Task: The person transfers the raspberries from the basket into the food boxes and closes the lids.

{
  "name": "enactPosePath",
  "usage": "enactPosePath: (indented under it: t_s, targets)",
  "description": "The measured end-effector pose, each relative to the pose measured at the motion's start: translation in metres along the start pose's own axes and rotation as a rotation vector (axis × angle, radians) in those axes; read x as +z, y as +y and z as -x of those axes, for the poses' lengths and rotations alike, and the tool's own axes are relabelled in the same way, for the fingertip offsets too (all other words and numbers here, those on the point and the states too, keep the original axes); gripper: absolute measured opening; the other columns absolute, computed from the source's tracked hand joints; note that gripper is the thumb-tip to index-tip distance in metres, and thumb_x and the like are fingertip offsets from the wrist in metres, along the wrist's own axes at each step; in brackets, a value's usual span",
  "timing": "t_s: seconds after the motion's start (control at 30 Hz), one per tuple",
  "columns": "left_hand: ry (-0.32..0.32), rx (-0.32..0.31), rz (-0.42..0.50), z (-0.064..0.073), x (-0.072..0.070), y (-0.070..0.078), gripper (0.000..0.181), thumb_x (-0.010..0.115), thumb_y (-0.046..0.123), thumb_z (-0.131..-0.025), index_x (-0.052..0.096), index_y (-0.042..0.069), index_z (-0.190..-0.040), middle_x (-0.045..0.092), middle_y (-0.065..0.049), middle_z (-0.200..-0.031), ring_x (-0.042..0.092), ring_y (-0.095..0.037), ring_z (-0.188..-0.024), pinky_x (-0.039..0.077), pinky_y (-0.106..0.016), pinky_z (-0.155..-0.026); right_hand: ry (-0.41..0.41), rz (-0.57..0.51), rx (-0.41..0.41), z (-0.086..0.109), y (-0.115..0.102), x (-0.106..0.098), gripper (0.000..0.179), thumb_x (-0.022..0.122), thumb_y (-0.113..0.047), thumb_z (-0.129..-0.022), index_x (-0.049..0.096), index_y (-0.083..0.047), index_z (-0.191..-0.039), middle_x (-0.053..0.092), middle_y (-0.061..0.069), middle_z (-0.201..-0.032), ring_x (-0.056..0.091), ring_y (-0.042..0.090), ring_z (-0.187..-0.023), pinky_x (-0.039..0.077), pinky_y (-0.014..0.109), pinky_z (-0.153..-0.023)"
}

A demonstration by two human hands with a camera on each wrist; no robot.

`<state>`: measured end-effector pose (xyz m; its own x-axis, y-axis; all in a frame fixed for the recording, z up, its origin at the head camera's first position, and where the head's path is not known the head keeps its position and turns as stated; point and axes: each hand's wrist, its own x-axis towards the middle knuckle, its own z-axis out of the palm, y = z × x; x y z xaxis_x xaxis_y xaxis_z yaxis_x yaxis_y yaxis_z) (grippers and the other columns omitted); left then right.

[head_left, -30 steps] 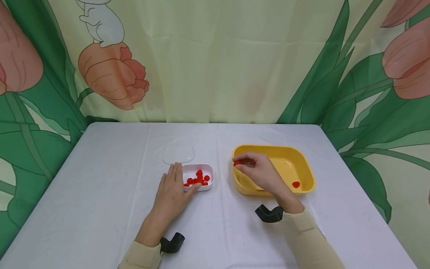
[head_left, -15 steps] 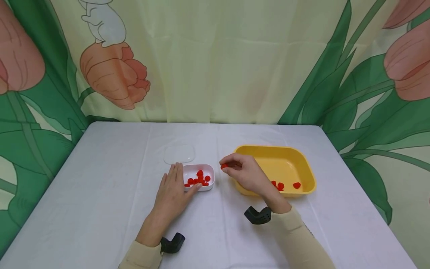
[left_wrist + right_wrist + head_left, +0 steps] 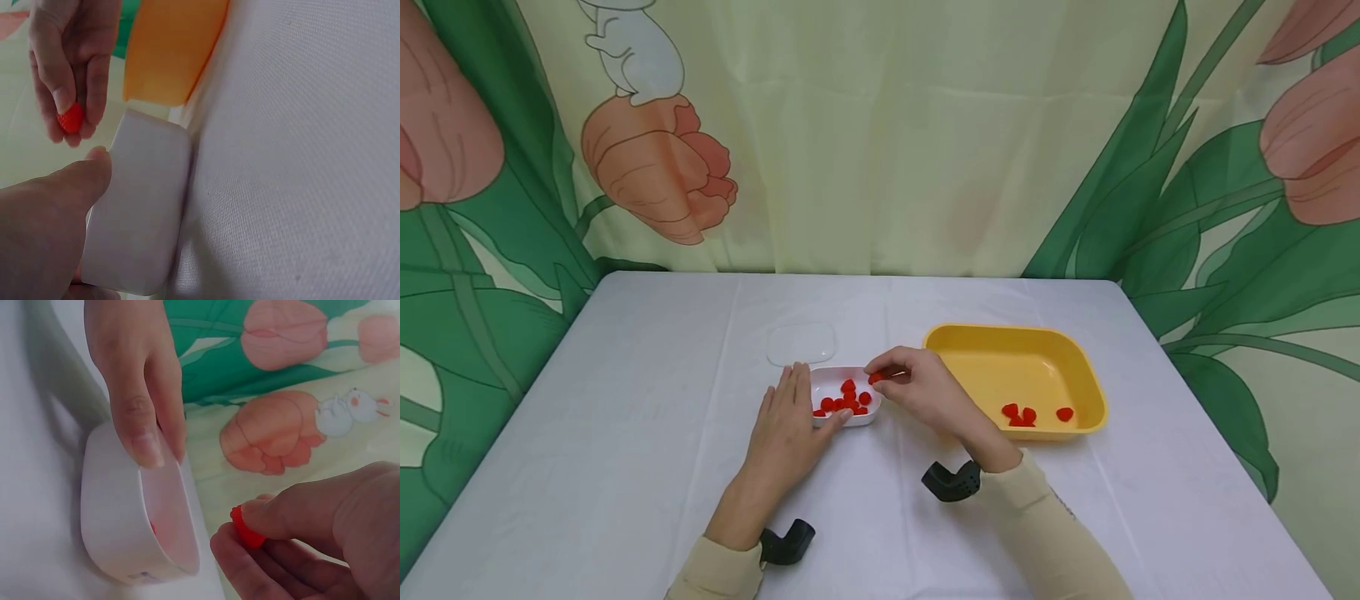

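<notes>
While the left hand (image 3: 781, 433) lies along the left side of the white box (image 3: 856, 422), fingers straight, thumb resting at the near rim, the right hand (image 3: 928, 390) grasps one red berry (image 3: 70, 117) between thumb and fingertips. Held berry is above the white box's right end, apart from its rim; surface bumpy in the left wrist view.

Inside the white box: a group of loose red berries (image 3: 827, 404), mostly toward the near side, some partly hidden by the near wall and thumb.

Right of the white box: yellow tray (image 3: 992, 358), wider, standing apart from it. In the tray, a small clump of berries (image 3: 1028, 414) by the near wall; a single berry (image 3: 1064, 414) farther from the white box than the clump.

Just beyond the white box, slightly left: clear lid (image 3: 801, 343), flat on the white cloth (image 3: 625, 458). Far beyond the white box, a printed curtain (image 3: 887, 167) with tulips and a rabbit.
</notes>
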<state>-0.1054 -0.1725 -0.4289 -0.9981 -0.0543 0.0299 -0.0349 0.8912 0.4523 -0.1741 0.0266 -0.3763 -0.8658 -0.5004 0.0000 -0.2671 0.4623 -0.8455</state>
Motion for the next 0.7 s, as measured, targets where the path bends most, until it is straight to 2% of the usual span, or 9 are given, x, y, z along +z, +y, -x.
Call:
enactPosePath:
  t_s: [0.3, 0.53, 0.7]
  targets:
    - [0.007, 0.006, -0.005, 0.001, 0.0, 0.0, 0.099, 0.068, 0.053, -0.087, 0.024, -0.005, -0.153, 0.03, -0.025, -0.159, 0.024, -0.042, -0.15, 0.023, -0.061, -0.12, -0.037, -0.005, 0.009, -0.007, 0.0, 0.013, 0.023, 0.065, -0.001, -0.091, 0.073, -0.003, -0.113, 0.072, 0.008, -0.112, 0.068, 0.02, -0.1, 0.058, 0.034, -0.092]
    - [0.011, 0.011, -0.005, 0.001, 0.0, 0.0, 0.099, 0.066, 0.054, -0.088, 0.023, -0.006, -0.153, 0.03, -0.025, -0.159, 0.024, -0.042, -0.15, 0.023, -0.061, -0.12, -0.049, -0.007, 0.036, -0.012, 0.0, 0.024, 0.027, 0.06, 0.0, -0.092, 0.072, -0.003, -0.116, 0.072, 0.009, -0.114, 0.068, 0.022, -0.102, 0.06, 0.03, -0.085]
    - [0.006, 0.012, -0.006, 0.001, 0.0, 0.001, 0.098, 0.066, 0.054, -0.088, 0.023, -0.006, -0.153, 0.029, -0.026, -0.159, 0.023, -0.041, -0.151, 0.021, -0.06, -0.12, -0.089, 0.005, 0.064, -0.014, -0.004, 0.03, 0.031, 0.059, -0.003, -0.093, 0.069, -0.005, -0.122, 0.071, 0.008, -0.118, 0.066, 0.022, -0.104, 0.059, 0.031, -0.088]
